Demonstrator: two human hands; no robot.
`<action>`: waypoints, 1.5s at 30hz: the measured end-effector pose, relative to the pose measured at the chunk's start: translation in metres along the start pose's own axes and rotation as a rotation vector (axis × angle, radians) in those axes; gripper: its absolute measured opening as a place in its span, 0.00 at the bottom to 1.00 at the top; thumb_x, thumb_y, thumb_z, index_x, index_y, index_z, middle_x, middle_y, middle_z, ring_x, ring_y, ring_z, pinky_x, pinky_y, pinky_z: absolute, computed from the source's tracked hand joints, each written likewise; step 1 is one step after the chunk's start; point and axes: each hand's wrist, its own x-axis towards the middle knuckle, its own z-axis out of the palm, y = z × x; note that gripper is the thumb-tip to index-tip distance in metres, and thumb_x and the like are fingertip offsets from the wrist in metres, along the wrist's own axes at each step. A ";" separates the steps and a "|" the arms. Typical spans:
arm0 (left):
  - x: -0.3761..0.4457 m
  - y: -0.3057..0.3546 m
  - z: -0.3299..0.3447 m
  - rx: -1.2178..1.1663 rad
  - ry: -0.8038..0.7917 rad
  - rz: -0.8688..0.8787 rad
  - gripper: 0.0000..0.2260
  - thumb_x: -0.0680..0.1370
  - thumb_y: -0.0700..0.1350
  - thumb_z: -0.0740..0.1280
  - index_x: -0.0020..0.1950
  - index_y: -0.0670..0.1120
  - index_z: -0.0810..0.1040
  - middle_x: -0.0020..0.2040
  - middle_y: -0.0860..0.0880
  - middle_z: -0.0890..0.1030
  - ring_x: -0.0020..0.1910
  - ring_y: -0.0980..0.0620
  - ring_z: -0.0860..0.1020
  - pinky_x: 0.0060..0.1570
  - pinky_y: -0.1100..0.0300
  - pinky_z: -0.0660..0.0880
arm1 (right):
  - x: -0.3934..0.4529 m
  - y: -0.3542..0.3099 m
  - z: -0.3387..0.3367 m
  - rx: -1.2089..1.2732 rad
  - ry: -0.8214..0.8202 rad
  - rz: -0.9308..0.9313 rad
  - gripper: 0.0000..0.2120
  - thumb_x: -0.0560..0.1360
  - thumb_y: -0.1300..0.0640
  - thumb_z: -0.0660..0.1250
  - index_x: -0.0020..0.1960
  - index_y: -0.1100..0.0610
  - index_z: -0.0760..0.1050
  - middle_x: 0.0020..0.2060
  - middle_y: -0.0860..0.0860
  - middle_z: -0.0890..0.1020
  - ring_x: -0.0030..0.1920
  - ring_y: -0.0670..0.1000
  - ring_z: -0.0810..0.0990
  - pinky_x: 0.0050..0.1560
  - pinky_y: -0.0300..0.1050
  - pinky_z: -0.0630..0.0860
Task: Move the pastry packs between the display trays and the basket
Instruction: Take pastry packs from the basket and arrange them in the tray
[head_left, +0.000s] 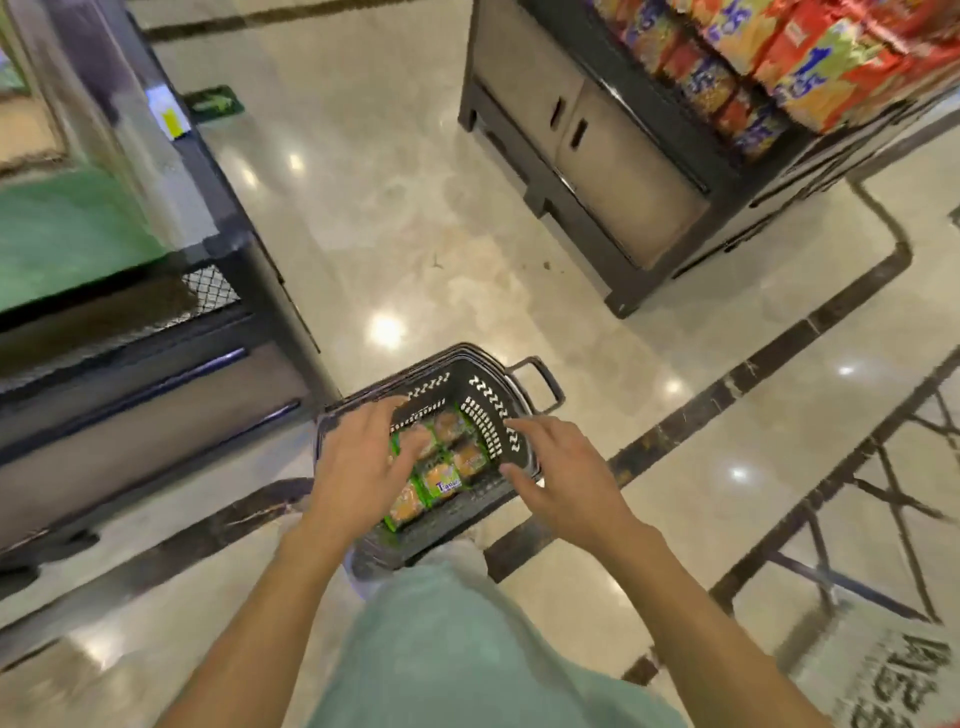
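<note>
A black plastic basket (483, 395) stands on the floor in front of me. Several green pastry packs (441, 480) with orange-brown pastries lie in its bottom. My left hand (358, 462) hovers over the basket's left side with fingers spread, its fingertips over the packs. My right hand (561, 475) hangs over the basket's right rim, fingers loosely spread, holding nothing. Whether either hand touches a pack cannot be told.
A dark display stand with a green tray (67, 234) and mesh side stands at the left. Another dark stand (613, 156) stacked with red and yellow snack bags (795, 57) is at the upper right. Glossy marble floor (395, 208) lies between them.
</note>
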 end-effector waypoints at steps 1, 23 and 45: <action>0.008 0.001 0.006 -0.013 -0.011 -0.033 0.27 0.80 0.63 0.57 0.72 0.47 0.71 0.64 0.45 0.78 0.63 0.42 0.75 0.62 0.45 0.73 | 0.011 0.004 -0.008 -0.021 -0.025 -0.022 0.25 0.82 0.44 0.62 0.75 0.53 0.68 0.70 0.51 0.73 0.70 0.54 0.68 0.68 0.45 0.63; 0.096 -0.141 0.335 -0.178 -0.048 -0.732 0.27 0.81 0.57 0.64 0.74 0.41 0.69 0.67 0.41 0.75 0.67 0.42 0.73 0.67 0.47 0.70 | 0.340 0.221 0.328 -0.263 -0.663 -0.463 0.30 0.77 0.48 0.69 0.74 0.60 0.66 0.65 0.64 0.73 0.63 0.67 0.72 0.64 0.61 0.72; 0.179 -0.316 0.527 0.074 -0.222 -0.518 0.30 0.80 0.58 0.65 0.76 0.43 0.63 0.69 0.37 0.69 0.69 0.36 0.69 0.68 0.41 0.69 | 0.362 0.276 0.567 -0.374 -0.746 -0.470 0.28 0.76 0.52 0.72 0.71 0.50 0.62 0.58 0.59 0.74 0.58 0.63 0.75 0.55 0.52 0.71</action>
